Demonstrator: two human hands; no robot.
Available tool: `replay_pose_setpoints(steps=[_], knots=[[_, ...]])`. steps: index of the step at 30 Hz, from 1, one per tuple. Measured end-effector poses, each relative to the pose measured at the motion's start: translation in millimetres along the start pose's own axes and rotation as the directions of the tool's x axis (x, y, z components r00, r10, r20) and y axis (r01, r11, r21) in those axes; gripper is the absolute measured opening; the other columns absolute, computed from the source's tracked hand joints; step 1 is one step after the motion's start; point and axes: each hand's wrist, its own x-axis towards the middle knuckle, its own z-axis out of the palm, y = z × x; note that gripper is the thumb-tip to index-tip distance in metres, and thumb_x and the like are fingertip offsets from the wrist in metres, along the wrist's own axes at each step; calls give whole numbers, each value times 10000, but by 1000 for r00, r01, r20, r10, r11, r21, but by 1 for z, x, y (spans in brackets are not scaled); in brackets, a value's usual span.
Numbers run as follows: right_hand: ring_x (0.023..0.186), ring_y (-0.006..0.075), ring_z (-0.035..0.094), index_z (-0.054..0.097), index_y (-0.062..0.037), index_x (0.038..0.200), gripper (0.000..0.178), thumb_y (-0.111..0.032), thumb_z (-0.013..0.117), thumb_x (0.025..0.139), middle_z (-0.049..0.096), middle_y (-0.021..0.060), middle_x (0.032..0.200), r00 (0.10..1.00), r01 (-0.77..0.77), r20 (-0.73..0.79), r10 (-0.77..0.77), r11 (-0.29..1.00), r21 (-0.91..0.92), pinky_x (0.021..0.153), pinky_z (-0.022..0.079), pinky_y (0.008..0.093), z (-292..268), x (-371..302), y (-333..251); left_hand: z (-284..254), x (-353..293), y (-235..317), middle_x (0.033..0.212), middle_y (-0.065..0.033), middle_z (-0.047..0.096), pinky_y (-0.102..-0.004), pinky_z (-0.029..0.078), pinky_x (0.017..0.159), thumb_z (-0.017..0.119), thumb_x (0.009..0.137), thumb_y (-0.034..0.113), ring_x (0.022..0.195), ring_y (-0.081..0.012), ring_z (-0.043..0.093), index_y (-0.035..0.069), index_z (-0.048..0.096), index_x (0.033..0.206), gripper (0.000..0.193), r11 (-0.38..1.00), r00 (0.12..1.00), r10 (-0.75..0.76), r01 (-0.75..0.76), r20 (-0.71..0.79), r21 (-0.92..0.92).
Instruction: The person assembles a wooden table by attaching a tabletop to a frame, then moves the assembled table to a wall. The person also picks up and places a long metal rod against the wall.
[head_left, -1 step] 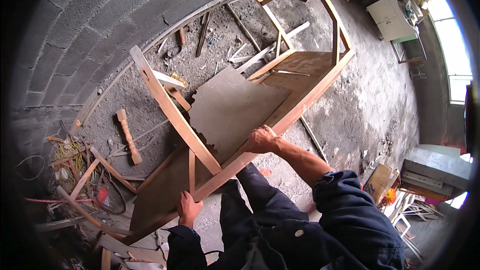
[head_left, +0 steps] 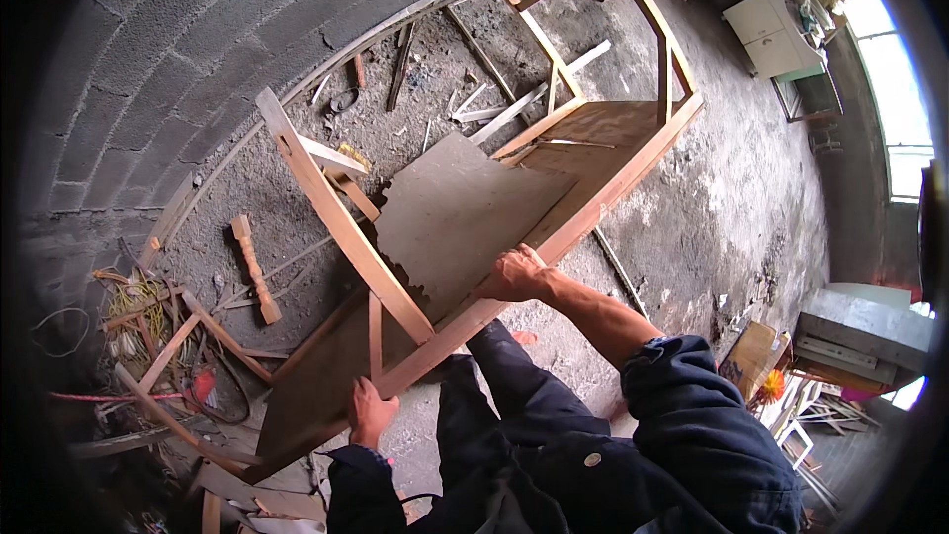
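You grip the near rail (head_left: 598, 208) of a wooden frame (head_left: 337, 213) stretching ahead of your 2 hands, left hand (head_left: 371, 413) and right hand (head_left: 516, 274) closed on it, a ragged gray panel (head_left: 460, 208) beyond the right.

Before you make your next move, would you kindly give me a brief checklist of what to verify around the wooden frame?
1. Right hand holding the wooden frame: ok, wrapped over its near rail.
2. Left hand on the frame: ok, beside the lower end of the short brace.
3. Grey panel intact: not ok, its left edge is ragged.
4. Panel fastened: cannot tell, no fixings are discernible.
5. Floor beyond free of loose pieces: not ok, a turned spindle lies there.
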Motion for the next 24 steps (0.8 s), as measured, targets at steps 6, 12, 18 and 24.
replay_pose_setpoints(steps=[6, 12, 18, 24], knots=[[935, 359, 665, 739, -50, 917, 618, -633, 542, 862, 706, 185, 867, 999, 6, -48, -6, 1000, -9, 927, 423, 486, -45, -45, -58, -84, -10, -21, 1060, -274, 588, -452, 493, 888, 805, 622, 273, 1026, -431, 586, -90, 530, 1056, 628, 992, 997, 52, -44, 59, -117], [857, 359, 687, 743, -40, 883, 665, -662, 509, 870, 699, 214, 829, 991, -87, -100, 85, 996, -20, 824, 519, 459, -82, -111, -95, -159, -28, -17, 1080, -271, 601, -447, 498, 887, 807, 646, 308, 1016, -420, 598, -79, 555, 1036, 604, 985, 962, 171, -165, 211, -46], [817, 342, 697, 755, -159, 909, 596, -669, 446, 894, 705, 186, 822, 975, -217, 43, 218, 976, -21, 782, 519, 462, -79, -173, -86, -191, -66, 15, 1027, -265, 643, -468, 515, 852, 770, 629, 422, 975, -428, 627, -58, 600, 980, 618, 959, 908, 270, -285, 319, -1], [686, 357, 672, 695, -39, 701, 621, -609, 532, 888, 648, 201, 671, 962, -273, 19, 272, 959, 74, 651, 519, 466, -38, -236, -64, -176, -102, 31, 985, -264, 657, -478, 515, 852, 748, 639, 448, 943, -428, 646, -47, 599, 989, 624, 917, 854, 360, -398, 376, 24]])
